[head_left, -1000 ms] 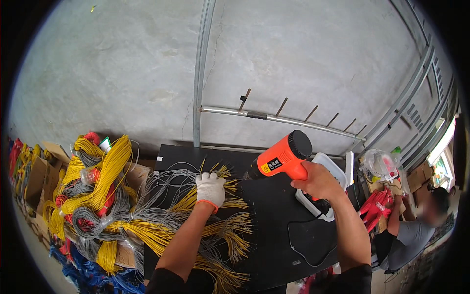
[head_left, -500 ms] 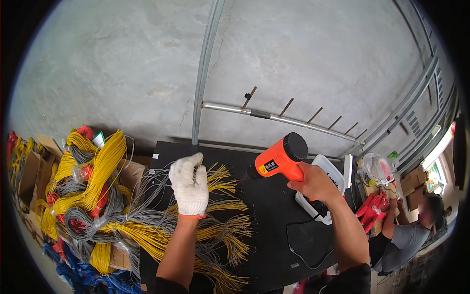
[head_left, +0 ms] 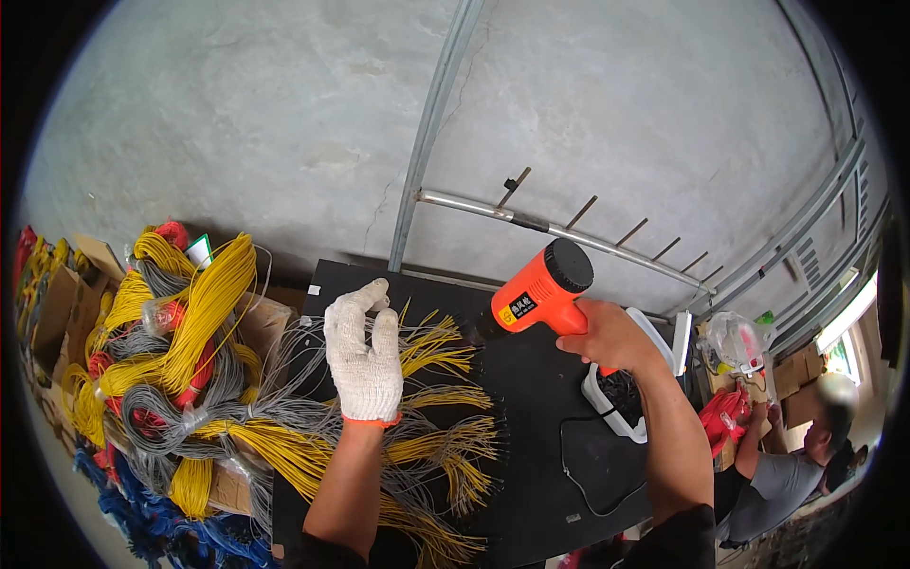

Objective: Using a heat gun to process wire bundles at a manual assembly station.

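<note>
My right hand is wrapped round the handle of an orange heat gun with a black rear cap. Its dark nozzle points left and down, close to the tips of the upper fan of yellow wires. On my left hand is a white knit glove with an orange cuff. That hand is over the grey wires, its fingers curved and the thumb apart, with nothing visible between them. Several fans of yellow and grey wires spread rightward across the black table, their ends dark.
Bundled yellow, grey and red wire coils pile up on boxes at the left, with blue bundles below. A white tray of dark small parts and a black cord lie at right. Beyond, a person handles red bundles.
The view has shifted slightly. The heat gun has moved left relative to the table, nearer the upper wire tips. My left hand stays over the wires, thumb and fingers slightly further apart.
</note>
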A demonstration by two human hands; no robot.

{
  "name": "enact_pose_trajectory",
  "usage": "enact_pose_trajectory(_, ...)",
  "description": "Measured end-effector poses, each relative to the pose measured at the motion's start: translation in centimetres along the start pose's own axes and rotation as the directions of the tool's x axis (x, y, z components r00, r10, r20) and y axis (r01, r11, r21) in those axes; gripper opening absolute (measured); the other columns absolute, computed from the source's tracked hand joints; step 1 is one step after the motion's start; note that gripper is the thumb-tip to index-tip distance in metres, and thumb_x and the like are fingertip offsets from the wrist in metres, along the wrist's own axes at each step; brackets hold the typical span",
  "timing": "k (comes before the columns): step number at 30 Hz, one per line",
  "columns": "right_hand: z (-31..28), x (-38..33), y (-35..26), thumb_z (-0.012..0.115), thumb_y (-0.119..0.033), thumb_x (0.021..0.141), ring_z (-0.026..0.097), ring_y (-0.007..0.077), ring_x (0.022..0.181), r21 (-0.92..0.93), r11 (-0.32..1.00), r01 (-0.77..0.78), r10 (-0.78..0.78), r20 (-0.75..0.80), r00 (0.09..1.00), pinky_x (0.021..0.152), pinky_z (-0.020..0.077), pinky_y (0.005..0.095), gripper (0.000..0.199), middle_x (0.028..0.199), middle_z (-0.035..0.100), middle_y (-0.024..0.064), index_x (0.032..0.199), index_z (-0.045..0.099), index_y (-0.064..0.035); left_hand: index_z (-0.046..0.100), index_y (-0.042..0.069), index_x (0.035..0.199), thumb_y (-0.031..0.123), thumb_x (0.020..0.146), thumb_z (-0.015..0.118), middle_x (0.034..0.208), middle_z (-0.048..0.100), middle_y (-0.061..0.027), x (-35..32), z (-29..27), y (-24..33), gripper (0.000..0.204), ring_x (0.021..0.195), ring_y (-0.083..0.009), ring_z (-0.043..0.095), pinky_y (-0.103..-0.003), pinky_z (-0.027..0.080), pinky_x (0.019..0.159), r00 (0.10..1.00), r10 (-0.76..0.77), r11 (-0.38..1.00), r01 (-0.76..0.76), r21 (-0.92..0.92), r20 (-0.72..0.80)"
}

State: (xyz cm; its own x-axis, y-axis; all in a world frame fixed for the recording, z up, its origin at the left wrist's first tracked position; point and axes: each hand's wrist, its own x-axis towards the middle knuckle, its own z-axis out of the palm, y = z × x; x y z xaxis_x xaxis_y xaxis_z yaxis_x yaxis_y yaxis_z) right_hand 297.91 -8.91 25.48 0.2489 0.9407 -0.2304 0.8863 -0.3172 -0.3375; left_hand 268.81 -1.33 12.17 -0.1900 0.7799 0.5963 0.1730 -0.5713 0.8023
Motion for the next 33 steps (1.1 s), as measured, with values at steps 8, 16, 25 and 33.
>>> enact_pose_trajectory(8,-0.4,-1.3,0.8,0.082,-0.026,0.083,0.071,0.0403,0.095,0.01,1.0,0.021,-0.021,0.007,1.0,0.089,0.0533,0.0466,0.041,0.096,0.074,0.0216,0.109,0.068,0.0028,0.068,0.0,0.128,-0.002,0.099,0.061,0.116,0.068,-0.0102,0.0,-0.2,-0.6,0.03,0.105,-0.0195,0.065,-0.033,0.051,0.1,0.998,-0.058,0.998,0.058,-0.024,0.029)
enact_pose_trajectory(16,-0.6,-3.7,0.0,0.083,-0.026,0.083,0.071,0.0428,0.098,-0.029,0.999,0.026,-0.025,0.014,1.0,0.091,0.0535,0.047,0.042,0.1,0.074,0.0236,0.109,0.068,0.0035,0.074,0.004,0.115,0.001,0.095,0.065,0.104,0.074,-0.0157,-0.6,1.9,-2.7,0.022,0.099,-0.0355,0.068,-0.044,0.054,0.092,0.989,0.026,0.998,-0.033,0.047,0.147)
enact_pose_trajectory(25,-0.6,-3.1,0.7,0.081,-0.02,0.086,0.069,0.0238,0.065,0.04,0.999,-0.021,0.016,0.141,0.99,0.07,0.0547,0.0404,0.038,0.079,0.07,0.015,0.113,0.067,0.0031,0.073,0.006,0.122,0.003,0.096,0.067,0.098,0.073,-0.016,-1.5,2.6,-4.0,0.027,0.093,-0.0339,0.069,-0.042,0.056,0.087,0.973,-0.07,0.997,0.073,-0.006,0.22)
enact_pose_trajectory(33,0.7,0.4,0.0,0.08,-0.021,0.087,0.071,0.0265,0.067,0.089,0.996,0.006,0.006,-0.132,0.991,0.072,0.0552,0.0408,0.037,0.078,0.071,0.0155,0.111,0.068,0.0036,0.068,-0.001,0.131,0.006,0.105,0.062,0.115,0.07,-0.0061,-0.3,0.8,-2.4,0.028,0.103,-0.014,0.065,-0.029,0.05,0.098,0.955,-0.274,0.94,0.29,-0.18,0.11)
